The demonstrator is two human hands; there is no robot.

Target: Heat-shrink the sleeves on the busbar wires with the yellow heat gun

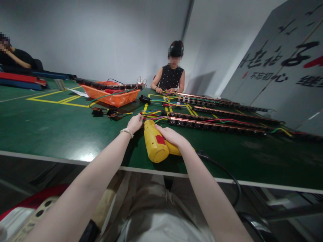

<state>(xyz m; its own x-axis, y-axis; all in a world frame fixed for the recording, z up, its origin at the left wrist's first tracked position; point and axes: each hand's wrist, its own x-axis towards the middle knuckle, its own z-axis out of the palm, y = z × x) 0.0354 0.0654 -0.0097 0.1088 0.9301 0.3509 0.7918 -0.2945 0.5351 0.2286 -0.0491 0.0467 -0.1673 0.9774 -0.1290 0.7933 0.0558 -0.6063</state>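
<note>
A yellow heat gun (156,143) with a red label lies on its side on the green table in front of me, its nose pointing away. My right hand (171,135) is closed around its handle. Just left of the nose, my left hand (135,123) pinches the ends of coloured wires (156,117). Those wires run right into a long copper-and-black strip (196,123). My fingers partly hide the wire ends.
Several similar strips (234,114) stretch across the table's right side. An orange basket (113,99) with parts stands at the back left, near black connectors (111,113). A black cord (222,164) hangs over the front edge. A co-worker (173,77) works opposite; another person (20,57) sits far left.
</note>
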